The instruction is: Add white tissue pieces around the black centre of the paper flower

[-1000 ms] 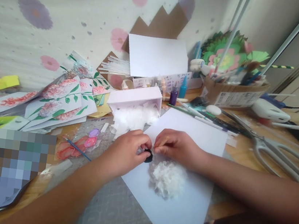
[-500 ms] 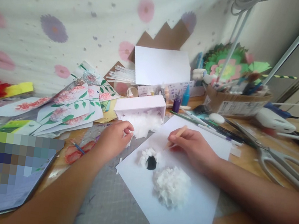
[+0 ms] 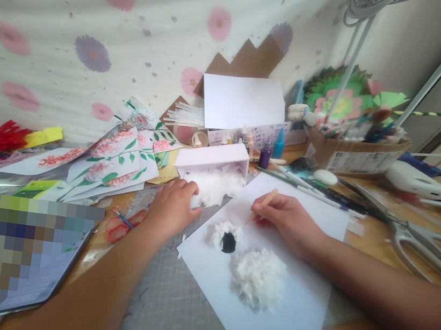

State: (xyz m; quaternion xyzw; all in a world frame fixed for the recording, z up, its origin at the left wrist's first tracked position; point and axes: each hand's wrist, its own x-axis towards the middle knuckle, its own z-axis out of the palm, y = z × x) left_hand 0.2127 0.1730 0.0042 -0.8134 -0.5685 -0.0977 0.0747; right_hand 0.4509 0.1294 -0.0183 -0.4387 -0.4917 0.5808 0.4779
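Note:
My right hand (image 3: pixel 284 217) pinches a pale wooden stick (image 3: pixel 268 198), its thin tip pointing down over a white sheet of paper (image 3: pixel 288 325). On that sheet sits a small ring of white crumpled paper bits (image 3: pixel 217 234) around a black round centre (image 3: pixel 228 243). Nearer to me lies a fuller white paper pompom flower (image 3: pixel 258 279). My left hand (image 3: pixel 174 207) reaches to loose white paper pieces (image 3: pixel 215 188), thumb and forefinger apart. These spill from an open white box (image 3: pixel 213 156) lying on its side. Some fingertips of the left hand are hidden.
Painted flower sheets (image 3: pixel 115 162) and a tablet (image 3: pixel 52 267) lie to the left. Large scissors (image 3: pixel 410 233), pens and a cardboard box of tools (image 3: pixel 360 156) stand right. Small paint bottles (image 3: pixel 265 154) are behind the white box. A grey cutting mat (image 3: pixel 170 299) lies underneath.
My left hand has gone from closed fingertips to spread ones, down at the loose paper pieces. The right hand keeps the stick in nearly the same place. The whole view has shifted slightly.

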